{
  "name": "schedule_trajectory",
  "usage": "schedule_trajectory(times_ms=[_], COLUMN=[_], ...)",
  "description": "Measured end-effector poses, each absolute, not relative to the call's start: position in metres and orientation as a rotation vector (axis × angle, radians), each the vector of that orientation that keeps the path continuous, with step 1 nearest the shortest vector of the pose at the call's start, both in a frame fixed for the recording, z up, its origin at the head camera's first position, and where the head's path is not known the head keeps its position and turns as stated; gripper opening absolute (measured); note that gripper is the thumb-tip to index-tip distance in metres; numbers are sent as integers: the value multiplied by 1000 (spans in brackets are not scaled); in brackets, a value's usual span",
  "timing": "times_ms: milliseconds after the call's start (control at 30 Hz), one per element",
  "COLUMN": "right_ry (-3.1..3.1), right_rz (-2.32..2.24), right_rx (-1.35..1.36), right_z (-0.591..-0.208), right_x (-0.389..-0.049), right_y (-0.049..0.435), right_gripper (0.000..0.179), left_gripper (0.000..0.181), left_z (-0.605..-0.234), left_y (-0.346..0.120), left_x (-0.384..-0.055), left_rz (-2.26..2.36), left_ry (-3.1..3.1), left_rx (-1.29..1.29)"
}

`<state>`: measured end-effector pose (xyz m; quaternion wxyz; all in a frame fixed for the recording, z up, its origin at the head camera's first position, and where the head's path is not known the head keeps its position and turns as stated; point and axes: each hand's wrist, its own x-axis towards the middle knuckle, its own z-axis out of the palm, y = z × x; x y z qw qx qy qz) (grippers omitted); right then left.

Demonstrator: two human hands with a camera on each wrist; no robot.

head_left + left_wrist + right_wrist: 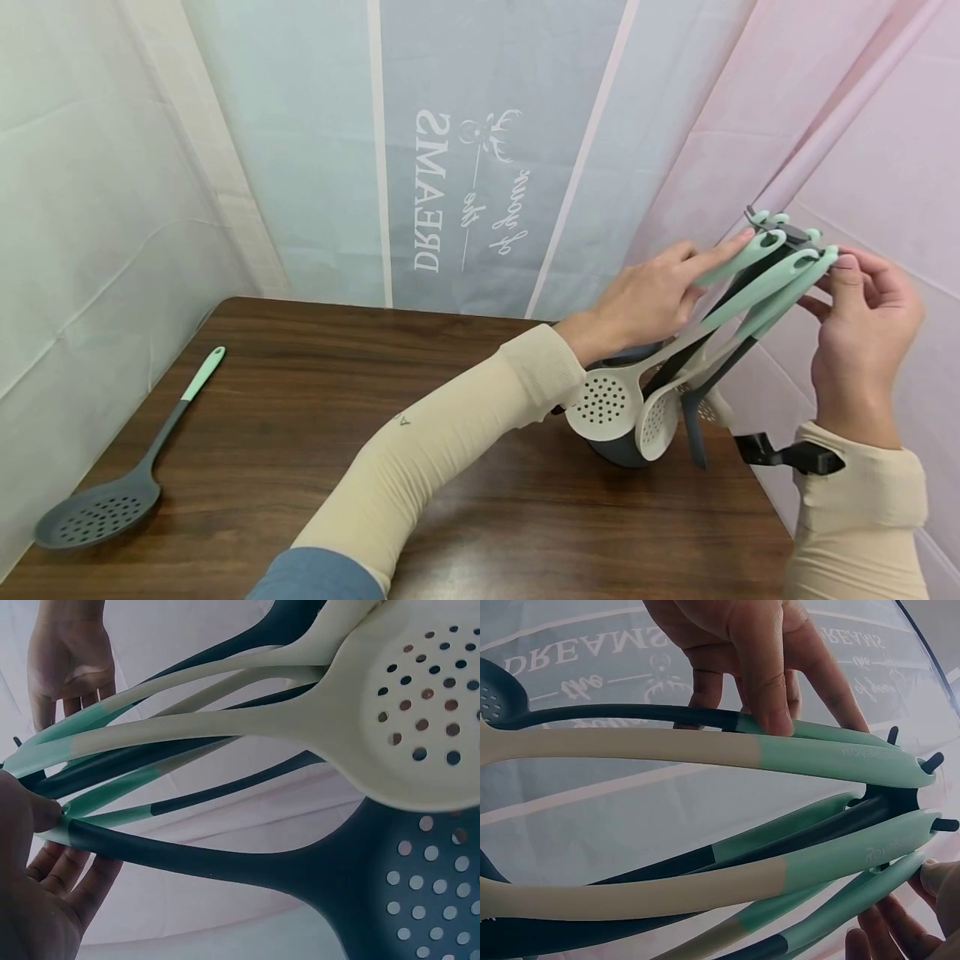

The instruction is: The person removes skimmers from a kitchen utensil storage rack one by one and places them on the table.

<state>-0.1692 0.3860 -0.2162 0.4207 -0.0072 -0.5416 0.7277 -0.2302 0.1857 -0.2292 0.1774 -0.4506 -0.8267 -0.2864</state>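
In the head view, kitchen utensils with mint handles hang from the hooks of a dark utensil stand at the table's right. My left hand holds a dark slotted skimmer by its mint grip, thumb on one side and fingers on the other. That skimmer's handle end is at a hook. On the stand's right side, my right hand pinches the hook end of a dark-shafted utensil. A cream skimmer and a cream slotted spoon hang in front.
A grey slotted skimmer with a mint handle lies at the left of the brown wooden table. Behind stands a pale curtain with printed lettering. Pink fabric hangs close behind the stand on the right.
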Motion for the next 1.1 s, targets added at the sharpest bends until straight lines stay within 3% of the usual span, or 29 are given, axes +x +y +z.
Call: schedule_trajectory(times_ms=[1100], right_ry=[-1363], right_rz=[1846], right_rx=[-40], right_z=[-215], right_x=[-169], right_y=[385], right_gripper=[30], left_gripper=[67], left_z=[-215], left_y=[178], left_x=[-217], left_rz=[-803], left_ry=[-2509], left_rx=[-1311])
